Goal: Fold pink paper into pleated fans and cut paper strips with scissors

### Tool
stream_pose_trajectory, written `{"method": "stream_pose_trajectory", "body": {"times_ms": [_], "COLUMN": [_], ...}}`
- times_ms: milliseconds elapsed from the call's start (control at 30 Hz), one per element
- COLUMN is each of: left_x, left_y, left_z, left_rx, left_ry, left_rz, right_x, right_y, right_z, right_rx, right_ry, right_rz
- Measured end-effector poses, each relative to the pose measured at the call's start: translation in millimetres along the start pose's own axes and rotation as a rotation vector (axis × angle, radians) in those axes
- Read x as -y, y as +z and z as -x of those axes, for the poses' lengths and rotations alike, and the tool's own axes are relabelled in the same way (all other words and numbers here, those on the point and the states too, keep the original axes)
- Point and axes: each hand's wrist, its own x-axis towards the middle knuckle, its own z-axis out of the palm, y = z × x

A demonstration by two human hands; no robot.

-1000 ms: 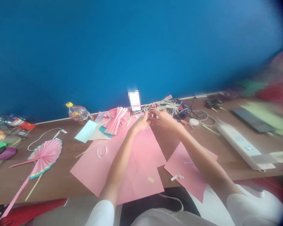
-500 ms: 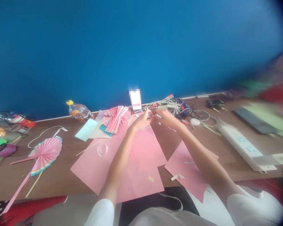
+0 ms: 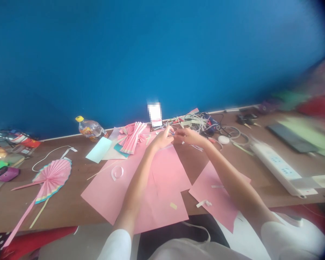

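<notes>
My left hand (image 3: 163, 138) and my right hand (image 3: 189, 136) meet over the back of the table, fingertips nearly touching. Both have their fingers closed in a pinch. A small bluish bit shows between them, too small to name. Under my left forearm spreads a large pink paper sheet (image 3: 165, 195), with a curl of white strip (image 3: 117, 173) and a small yellow scrap (image 3: 173, 206) on it. A smaller pink sheet (image 3: 224, 206) lies below my right forearm. Left of my left hand rests a pleated pink paper piece (image 3: 134, 137).
A pink folded fan (image 3: 52, 177) lies at left. A plastic bottle (image 3: 90, 130) leans near the blue wall, by a light-blue paper (image 3: 99, 150). Behind my hands stands a phone-like screen (image 3: 155, 115). Paper strips and cables (image 3: 203, 122), keys (image 3: 247, 120) and a power strip (image 3: 278, 166) lie to the right.
My right hand has shifted slightly left and its fingers have drawn in toward my left fingertips. My left hand stays almost where it was.
</notes>
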Motion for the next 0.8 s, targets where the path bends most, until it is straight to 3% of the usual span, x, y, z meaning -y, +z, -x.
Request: {"method": "stream_pose_trajectory", "body": {"times_ms": [133, 300, 433, 533, 633, 733, 800], "left_x": [-4.8, 2.5, 27.6, 40.1, 41.1, 44.5, 52.1], "left_y": [4.9, 17.1, 2.5, -9.1, 3.4, 37.4, 59.1], "left_z": [-1.5, -13.6, -19.4, -20.6, -23.3, -28.5, -32.9], "left_rx": [-0.036, -0.187, -0.393, -0.531, -0.359, -0.106, -0.053], "left_ry": [-0.007, -0.054, -0.163, -0.044, 0.08, 0.125, 0.122], "left_rz": [0.096, 0.552, 0.774, 0.858, 0.842, 0.776, 0.752], "right_x": [2.4, 12.5, 28.8, 36.1, 37.9, 38.0, 37.8], "right_y": [2.4, 6.0, -10.6, -31.1, -42.8, -42.9, -40.4], "right_z": [-0.5, 1.8, 14.3, 23.4, 25.8, 23.2, 21.6], "right_rx": [-0.025, -0.248, -0.451, -0.612, -0.707, -0.654, -0.601], "right_ry": [-0.094, -0.244, -0.311, -0.267, -0.229, -0.225, -0.203], "right_rz": [0.0, 0.231, 0.227, 0.06, -0.208, -0.397, -0.398]}}
